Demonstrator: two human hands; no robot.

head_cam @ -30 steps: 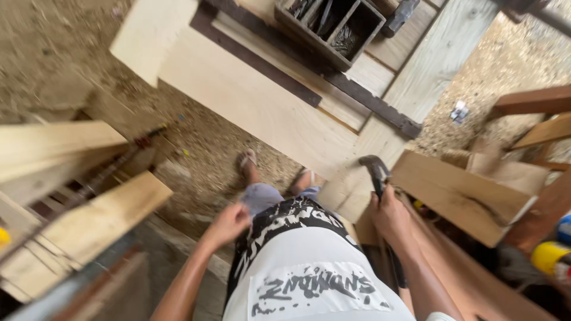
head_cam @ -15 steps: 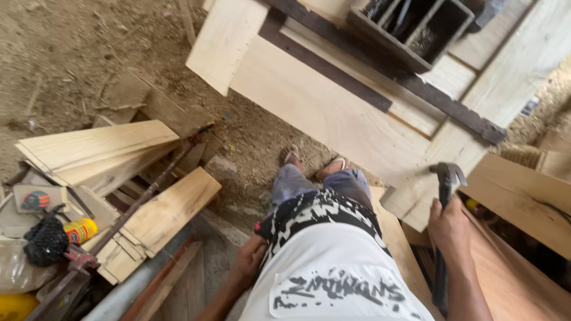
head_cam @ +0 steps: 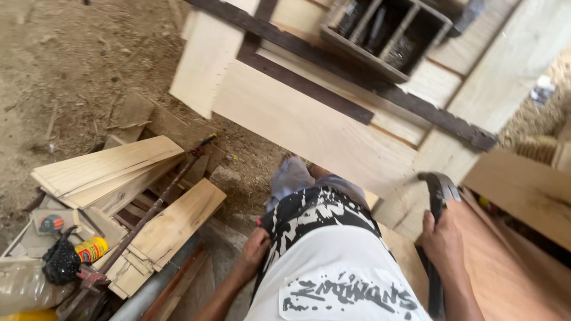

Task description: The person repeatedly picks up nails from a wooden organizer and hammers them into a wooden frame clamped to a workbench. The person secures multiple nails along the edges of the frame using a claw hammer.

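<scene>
Beside the pale board, right hand gripping hammer upright, head pointing away, left hand curled at hip.

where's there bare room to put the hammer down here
The broad pale panel ahead is bare between the dark strip and its near edge. The reddish board beside the right hand, which holds the hammer, is bare too. Crowded: the plank stack and yellow can at left.

Yellow red-labelled bottle (lying left)

White tee w/ black print, gray shorts.
</scene>
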